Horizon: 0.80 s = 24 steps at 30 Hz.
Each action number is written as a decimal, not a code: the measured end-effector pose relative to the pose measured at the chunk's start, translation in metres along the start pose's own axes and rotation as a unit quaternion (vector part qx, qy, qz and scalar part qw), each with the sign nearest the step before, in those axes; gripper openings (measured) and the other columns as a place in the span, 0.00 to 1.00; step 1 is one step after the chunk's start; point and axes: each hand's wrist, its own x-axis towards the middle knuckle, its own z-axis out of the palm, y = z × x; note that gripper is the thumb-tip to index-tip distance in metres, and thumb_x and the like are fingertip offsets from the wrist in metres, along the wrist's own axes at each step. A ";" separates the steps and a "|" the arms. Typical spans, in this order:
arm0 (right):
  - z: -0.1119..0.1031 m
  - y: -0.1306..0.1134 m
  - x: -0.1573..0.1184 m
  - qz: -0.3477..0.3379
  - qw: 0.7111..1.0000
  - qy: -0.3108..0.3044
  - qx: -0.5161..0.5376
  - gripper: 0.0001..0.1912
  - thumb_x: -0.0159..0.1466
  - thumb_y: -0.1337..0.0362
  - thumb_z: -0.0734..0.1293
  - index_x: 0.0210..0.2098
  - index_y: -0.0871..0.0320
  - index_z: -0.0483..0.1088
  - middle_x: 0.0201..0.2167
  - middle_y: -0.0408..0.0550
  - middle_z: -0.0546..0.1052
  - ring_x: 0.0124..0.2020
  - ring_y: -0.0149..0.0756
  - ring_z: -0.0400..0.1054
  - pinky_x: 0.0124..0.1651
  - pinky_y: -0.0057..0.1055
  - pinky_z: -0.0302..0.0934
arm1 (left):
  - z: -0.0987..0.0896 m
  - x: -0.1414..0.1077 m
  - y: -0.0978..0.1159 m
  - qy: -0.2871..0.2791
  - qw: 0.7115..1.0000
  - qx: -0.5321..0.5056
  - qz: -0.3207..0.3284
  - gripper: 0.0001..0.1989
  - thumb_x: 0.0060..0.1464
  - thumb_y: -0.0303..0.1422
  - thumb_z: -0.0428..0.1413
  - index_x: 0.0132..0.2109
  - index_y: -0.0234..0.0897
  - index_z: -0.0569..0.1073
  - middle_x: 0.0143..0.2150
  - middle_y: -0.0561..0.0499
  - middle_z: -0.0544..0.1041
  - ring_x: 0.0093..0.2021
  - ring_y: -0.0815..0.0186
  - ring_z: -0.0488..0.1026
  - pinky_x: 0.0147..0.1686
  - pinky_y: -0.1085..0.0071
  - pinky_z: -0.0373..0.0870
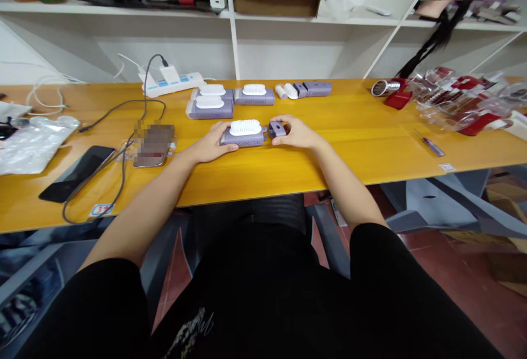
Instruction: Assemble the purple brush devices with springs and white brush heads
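Note:
On the yellow table [263, 175], my left hand [214, 144] grips the left end of a purple-grey device [252, 139] with a white bristled brush [246, 127] on top. My right hand [294, 131] pinches a small purple-grey end piece [277, 129] just off the device's right end, a narrow gap between them. Behind my hands stand similar devices with white tops [212, 111] [254, 96]. A row of loose parts, including a purple-grey body [318, 89] and a white oval piece [291, 91], lies at the back, right of them.
Left are a black phone [78, 173], a second phone [154, 145], cables, bubble wrap [39, 145] and a power strip [175, 84]. Right are a screwdriver [433, 146], a metal drum grater [385, 88] and red-and-clear parts [465, 98]. A shelf [349, 21] runs behind; a person is partly visible top right.

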 end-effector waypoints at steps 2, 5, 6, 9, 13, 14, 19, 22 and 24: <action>0.004 -0.001 0.001 -0.002 1.000 -0.005 0.004 0.54 0.48 0.30 0.87 0.65 0.55 0.80 0.67 0.61 0.82 0.62 0.63 0.79 0.70 0.60 0.73 | 0.000 0.000 0.000 0.000 1.000 0.001 0.002 0.45 0.64 0.61 0.63 0.76 0.39 0.66 0.74 0.34 0.72 0.77 0.36 0.67 0.81 0.37 0.59; 0.009 -0.003 0.001 0.004 1.000 -0.014 0.018 0.56 0.47 0.30 0.87 0.65 0.55 0.80 0.66 0.61 0.83 0.59 0.62 0.80 0.69 0.60 0.73 | 0.002 0.001 0.002 0.003 1.000 -0.002 0.002 0.46 0.65 0.62 0.63 0.77 0.39 0.65 0.74 0.34 0.72 0.77 0.36 0.67 0.81 0.37 0.59; 0.010 -0.004 0.001 0.007 1.000 -0.018 0.024 0.56 0.47 0.29 0.87 0.65 0.55 0.80 0.65 0.61 0.83 0.59 0.62 0.80 0.69 0.59 0.73 | 0.003 0.001 0.003 0.005 1.000 -0.002 0.003 0.46 0.65 0.62 0.63 0.77 0.39 0.65 0.74 0.34 0.72 0.77 0.36 0.66 0.81 0.37 0.59; 0.010 -0.006 0.000 0.015 0.999 -0.022 0.035 0.57 0.47 0.28 0.86 0.65 0.55 0.79 0.66 0.61 0.83 0.60 0.62 0.80 0.71 0.59 0.72 | 0.006 0.002 0.003 0.009 1.000 0.002 0.005 0.47 0.64 0.63 0.63 0.77 0.38 0.66 0.73 0.34 0.73 0.77 0.35 0.66 0.81 0.37 0.58; 0.009 -0.005 0.000 0.024 0.999 -0.019 0.040 0.57 0.47 0.27 0.86 0.65 0.54 0.79 0.66 0.60 0.82 0.61 0.62 0.80 0.72 0.59 0.72 | 0.007 0.003 0.004 0.013 1.000 0.006 0.004 0.46 0.64 0.62 0.63 0.78 0.39 0.65 0.74 0.34 0.72 0.77 0.36 0.67 0.81 0.36 0.58; 0.009 -0.005 0.000 0.025 0.999 -0.018 0.040 0.57 0.46 0.27 0.86 0.65 0.55 0.79 0.66 0.61 0.82 0.61 0.62 0.80 0.71 0.59 0.72 | 0.007 0.003 0.005 0.013 1.000 0.004 0.004 0.46 0.64 0.61 0.63 0.78 0.40 0.65 0.74 0.35 0.72 0.77 0.36 0.67 0.81 0.37 0.59; 0.014 -0.006 -0.001 0.024 0.999 -0.012 0.030 0.57 0.46 0.27 0.85 0.64 0.55 0.77 0.65 0.60 0.82 0.60 0.63 0.80 0.69 0.57 0.74 | 0.005 0.003 0.012 0.006 1.000 0.010 0.012 0.45 0.64 0.59 0.64 0.78 0.40 0.66 0.74 0.35 0.72 0.75 0.37 0.68 0.79 0.38 0.62; 0.016 -0.008 -0.002 0.023 0.999 -0.007 0.023 0.58 0.46 0.26 0.85 0.63 0.56 0.76 0.64 0.62 0.82 0.60 0.63 0.79 0.68 0.57 0.74 | 0.004 0.003 0.015 -0.006 1.000 0.023 0.003 0.45 0.64 0.59 0.64 0.77 0.39 0.67 0.70 0.35 0.74 0.73 0.36 0.69 0.77 0.37 0.63; 0.016 -0.008 -0.003 0.022 1.000 -0.004 0.021 0.58 0.46 0.25 0.84 0.62 0.56 0.76 0.65 0.62 0.82 0.60 0.63 0.79 0.67 0.57 0.74 | 0.003 0.003 0.015 -0.015 1.000 0.028 -0.001 0.45 0.64 0.59 0.65 0.77 0.40 0.67 0.69 0.36 0.74 0.72 0.36 0.69 0.77 0.37 0.64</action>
